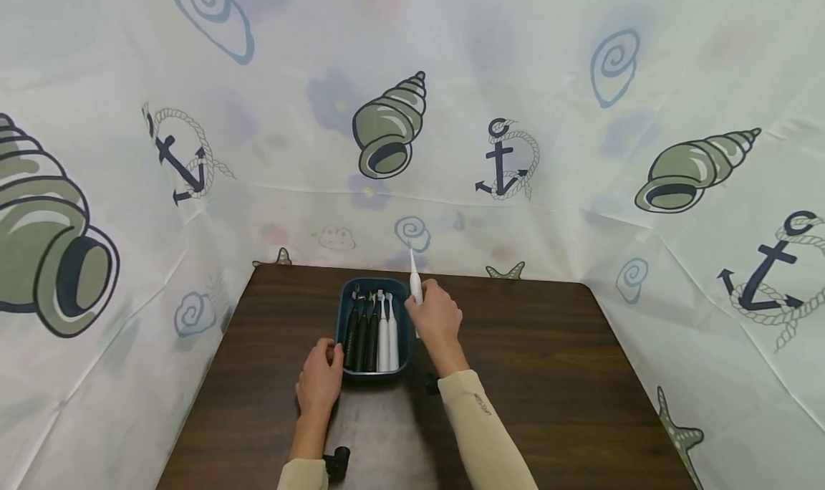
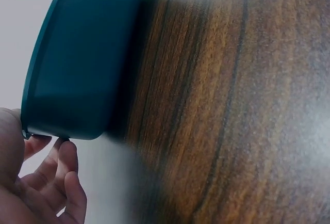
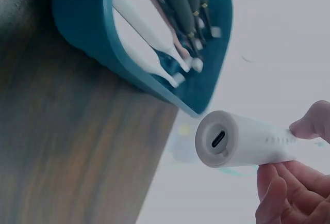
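A dark blue tray (image 1: 341,316) sits on the brown wooden table (image 1: 548,354) and holds several black and white electric toothbrushes (image 1: 372,332). My left hand (image 1: 320,380) rests against the tray's near left corner, its thumb at the rim (image 2: 31,131). My right hand (image 1: 437,319) grips a white electric toothbrush (image 1: 415,281) just right of the tray, its head pointing up. In the right wrist view that toothbrush's base with a charging port (image 3: 219,139) faces the camera, pinched between fingers (image 3: 278,193) and thumb, with the tray (image 3: 82,22) beyond it.
A curtain printed with shells and anchors (image 1: 387,128) walls in the table on the back and both sides. A small black object (image 1: 338,463) lies by my left wrist near the front edge, and another (image 1: 430,383) sits beside my right forearm.
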Action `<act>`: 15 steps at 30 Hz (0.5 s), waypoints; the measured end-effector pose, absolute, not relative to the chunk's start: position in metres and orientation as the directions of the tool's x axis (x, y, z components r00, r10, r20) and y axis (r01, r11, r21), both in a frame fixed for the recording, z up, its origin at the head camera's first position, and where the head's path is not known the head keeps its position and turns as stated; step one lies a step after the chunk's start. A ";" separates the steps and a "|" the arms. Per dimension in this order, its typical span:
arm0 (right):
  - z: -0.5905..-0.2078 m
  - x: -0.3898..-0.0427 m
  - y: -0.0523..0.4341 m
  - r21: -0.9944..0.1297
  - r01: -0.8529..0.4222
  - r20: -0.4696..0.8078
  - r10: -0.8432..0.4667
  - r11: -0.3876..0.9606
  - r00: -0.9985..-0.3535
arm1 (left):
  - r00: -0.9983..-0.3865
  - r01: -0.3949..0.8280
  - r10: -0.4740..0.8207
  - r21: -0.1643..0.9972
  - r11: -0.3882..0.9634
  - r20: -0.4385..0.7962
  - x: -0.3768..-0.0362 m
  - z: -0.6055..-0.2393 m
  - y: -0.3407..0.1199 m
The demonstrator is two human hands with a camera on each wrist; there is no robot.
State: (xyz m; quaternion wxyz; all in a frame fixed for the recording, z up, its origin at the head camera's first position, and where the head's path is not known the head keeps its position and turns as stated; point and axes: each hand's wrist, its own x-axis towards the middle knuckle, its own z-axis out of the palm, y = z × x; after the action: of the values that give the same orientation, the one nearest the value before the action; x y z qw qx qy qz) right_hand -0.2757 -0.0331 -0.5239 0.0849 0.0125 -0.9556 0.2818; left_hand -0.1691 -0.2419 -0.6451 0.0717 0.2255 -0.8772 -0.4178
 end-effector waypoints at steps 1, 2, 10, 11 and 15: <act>-0.522 -0.276 -0.031 -0.540 -0.066 0.176 0.036 0.839 -0.984 | -0.890 -0.335 -0.452 0.766 0.548 -0.066 -0.169 -0.645 -0.242; -0.521 -0.275 -0.028 -0.543 -0.059 0.181 0.048 0.838 -0.982 | -0.891 -0.335 -0.449 0.766 0.548 -0.069 -0.168 -0.646 -0.241; -0.524 -0.278 -0.011 -0.586 -0.061 0.250 0.109 0.808 -0.962 | -0.890 -0.340 -0.451 0.765 0.547 -0.073 -0.163 -0.647 -0.244; -0.526 -0.278 -0.007 -0.596 -0.062 0.254 0.115 0.800 -0.960 | -0.889 -0.340 -0.451 0.766 0.545 -0.074 -0.163 -0.646 -0.244; -0.531 -0.280 0.009 -0.630 -0.064 0.270 0.142 0.774 -0.952 | -0.893 -0.333 -0.445 0.772 0.542 -0.072 -0.167 -0.644 -0.242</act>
State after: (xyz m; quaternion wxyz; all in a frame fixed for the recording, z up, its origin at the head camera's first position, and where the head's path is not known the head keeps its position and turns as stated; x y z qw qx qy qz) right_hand -0.2797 0.0086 -0.5311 0.1530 -0.0211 -0.9292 0.3357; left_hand -0.1670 -0.2418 -0.6444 0.0663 0.2221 -0.8755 -0.4240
